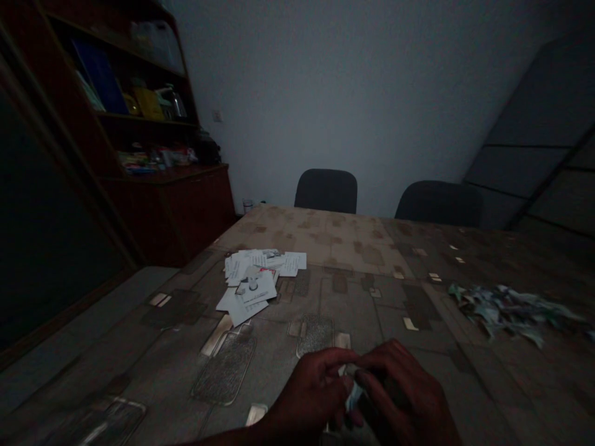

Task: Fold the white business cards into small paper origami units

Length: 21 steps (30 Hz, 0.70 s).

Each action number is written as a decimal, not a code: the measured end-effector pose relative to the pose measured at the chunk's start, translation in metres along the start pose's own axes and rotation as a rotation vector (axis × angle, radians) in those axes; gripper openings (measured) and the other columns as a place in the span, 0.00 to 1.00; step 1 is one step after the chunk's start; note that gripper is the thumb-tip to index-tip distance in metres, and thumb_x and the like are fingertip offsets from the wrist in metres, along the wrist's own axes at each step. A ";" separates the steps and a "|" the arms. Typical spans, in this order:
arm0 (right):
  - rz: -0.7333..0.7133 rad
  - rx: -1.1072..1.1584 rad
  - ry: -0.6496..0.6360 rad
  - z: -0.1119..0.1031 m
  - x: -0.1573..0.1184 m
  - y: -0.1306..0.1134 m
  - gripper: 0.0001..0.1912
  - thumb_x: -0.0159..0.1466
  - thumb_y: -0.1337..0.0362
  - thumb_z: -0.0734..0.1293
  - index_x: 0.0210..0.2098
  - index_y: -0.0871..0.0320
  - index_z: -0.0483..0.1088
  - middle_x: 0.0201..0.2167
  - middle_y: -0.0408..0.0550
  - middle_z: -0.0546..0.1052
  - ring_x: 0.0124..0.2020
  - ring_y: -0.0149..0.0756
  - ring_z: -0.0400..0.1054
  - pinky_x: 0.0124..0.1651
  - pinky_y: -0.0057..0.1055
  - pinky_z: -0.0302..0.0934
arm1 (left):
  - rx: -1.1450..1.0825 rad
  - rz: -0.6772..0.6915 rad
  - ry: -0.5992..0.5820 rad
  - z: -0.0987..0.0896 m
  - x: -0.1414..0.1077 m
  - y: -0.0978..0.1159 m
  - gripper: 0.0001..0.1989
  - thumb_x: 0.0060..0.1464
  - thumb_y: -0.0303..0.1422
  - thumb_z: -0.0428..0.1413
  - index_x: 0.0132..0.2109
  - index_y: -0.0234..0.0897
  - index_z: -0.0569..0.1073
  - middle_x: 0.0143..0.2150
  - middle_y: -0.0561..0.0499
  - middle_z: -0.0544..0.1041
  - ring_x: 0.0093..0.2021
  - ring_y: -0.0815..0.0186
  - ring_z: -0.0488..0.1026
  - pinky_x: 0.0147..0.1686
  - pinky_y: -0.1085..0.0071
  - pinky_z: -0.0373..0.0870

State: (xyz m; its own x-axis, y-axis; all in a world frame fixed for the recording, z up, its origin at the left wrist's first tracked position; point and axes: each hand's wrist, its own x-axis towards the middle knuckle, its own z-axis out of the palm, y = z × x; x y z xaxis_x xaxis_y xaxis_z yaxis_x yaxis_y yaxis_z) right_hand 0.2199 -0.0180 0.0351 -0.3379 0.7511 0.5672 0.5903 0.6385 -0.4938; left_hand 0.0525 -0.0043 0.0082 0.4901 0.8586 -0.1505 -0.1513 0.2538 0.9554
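Note:
Close to the table's near edge, my left hand (312, 385) and my right hand (409, 389) come together with fingers pinched. Between their fingertips is a small crumpled piece of pale bluish-white paper or wrapper (355, 395), mostly covered by the fingers. The dim light hides its exact kind. Further up and to the left lies a loose pile of white printed cards (253, 288), overlapping at different angles. Off to the right is a heap of crumpled greenish-white pieces (515, 310), similar in colour to the held one and somewhat blurred.
A patterned cloth covers the long table (334, 244). Behind its far side stand two dark chairs (326, 191), backed by a plain wall (353, 93). On the left, a reddish-brown cabinet (199, 204) carries bottles, folders and other goods on its shelves.

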 end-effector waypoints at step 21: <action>-0.036 -0.060 -0.037 0.005 -0.006 -0.002 0.04 0.66 0.70 0.65 0.40 0.56 0.69 0.30 0.45 0.76 0.31 0.38 0.70 0.34 0.33 0.64 | 0.028 -0.002 0.059 0.005 -0.002 0.007 0.18 0.49 0.29 0.52 0.47 0.29 0.76 0.24 0.53 0.73 0.20 0.73 0.67 0.17 0.79 0.55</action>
State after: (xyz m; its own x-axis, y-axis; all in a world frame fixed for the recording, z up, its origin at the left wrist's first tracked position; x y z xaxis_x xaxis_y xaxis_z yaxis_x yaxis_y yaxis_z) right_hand 0.2170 -0.0229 0.0299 -0.3860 0.7338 0.5590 0.6199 0.6551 -0.4320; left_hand 0.0549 -0.0069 0.0169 0.4386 0.8831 -0.1669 -0.1256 0.2441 0.9616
